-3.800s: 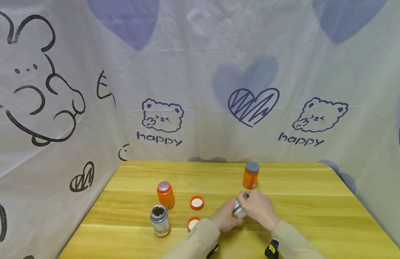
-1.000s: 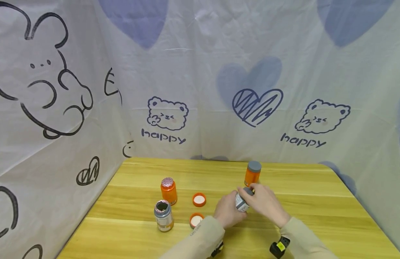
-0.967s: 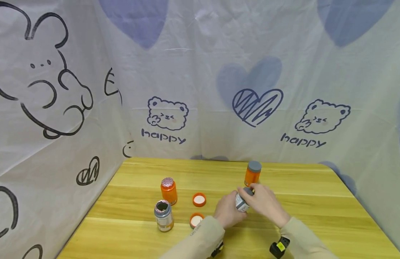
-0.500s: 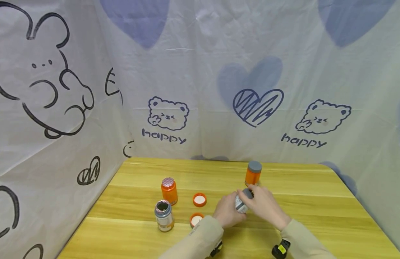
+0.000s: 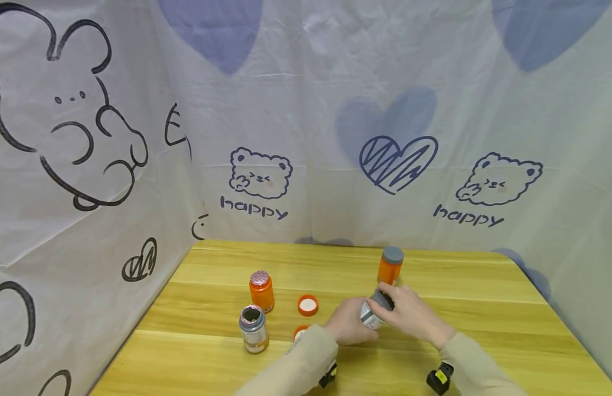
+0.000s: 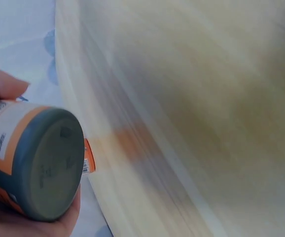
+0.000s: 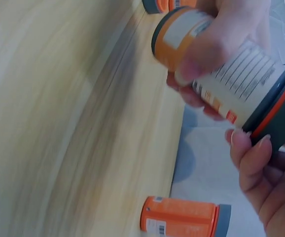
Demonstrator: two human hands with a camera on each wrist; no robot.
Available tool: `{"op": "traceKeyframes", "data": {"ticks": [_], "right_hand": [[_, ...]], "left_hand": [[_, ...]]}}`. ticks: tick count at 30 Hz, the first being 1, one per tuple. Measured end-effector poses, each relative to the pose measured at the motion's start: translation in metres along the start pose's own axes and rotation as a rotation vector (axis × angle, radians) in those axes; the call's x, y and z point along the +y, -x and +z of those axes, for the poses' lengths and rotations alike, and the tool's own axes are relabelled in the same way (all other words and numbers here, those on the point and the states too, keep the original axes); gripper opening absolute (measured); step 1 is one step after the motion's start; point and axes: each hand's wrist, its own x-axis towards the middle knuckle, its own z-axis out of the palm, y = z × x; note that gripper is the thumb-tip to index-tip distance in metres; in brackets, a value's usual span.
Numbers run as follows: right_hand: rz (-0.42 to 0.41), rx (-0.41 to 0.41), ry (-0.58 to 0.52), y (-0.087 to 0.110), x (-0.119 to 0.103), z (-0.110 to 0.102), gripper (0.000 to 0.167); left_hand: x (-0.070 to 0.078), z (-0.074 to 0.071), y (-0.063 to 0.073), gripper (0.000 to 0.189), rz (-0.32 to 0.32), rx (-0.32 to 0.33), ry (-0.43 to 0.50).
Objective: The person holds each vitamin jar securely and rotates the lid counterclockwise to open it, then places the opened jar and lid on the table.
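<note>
Fingers (image 7: pixel 251 165) gripping tilted jar (image 7: pixel 243 79), open jar (image 5: pixel 254 333) dark inside, foil-topped orange jar (image 5: pixel 263 296)

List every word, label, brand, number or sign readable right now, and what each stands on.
"happy": on the backdrop, below the left bear drawing.
"happy": on the backdrop, below the right bear drawing.
Held jar: label print and base marks, too blurred to read.
Open jar: label too small to read.
Grey-capped orange jar: barcode, print too small.
Left sleeve: print too blurred.
Brands, numbers: none legible.
</note>
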Motion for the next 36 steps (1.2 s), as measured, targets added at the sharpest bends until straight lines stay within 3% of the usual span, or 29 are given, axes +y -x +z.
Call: {"op": "traceKeyframes", "data": {"ticks": [7,15,29,36], "right_hand": [[-0.154,-0.052,-0.002,0.001,0.006,-0.009,0.017],[-0.246,-0.138,-0.018,0.000,0.005,-0.020,0.020],[-0.247,-0.231,-0.040,-0.001,0.003,-0.027,0.025],[-0.204,-0.177,0.010,0.000,0.001,-0.023,0.030]], "left_hand": [[-0.001,-0.005,0.000,0.042,0.002,-0.101,0.092],[-0.003,-0.006,0.000,0.036,0.039,-0.120,0.101],[-0.004,-0.005,0.003,0.032,0.011,-0.135,0.122],[-0.004,-0.004,0.002,0.036,0.011,-0.109,0.096]]}}
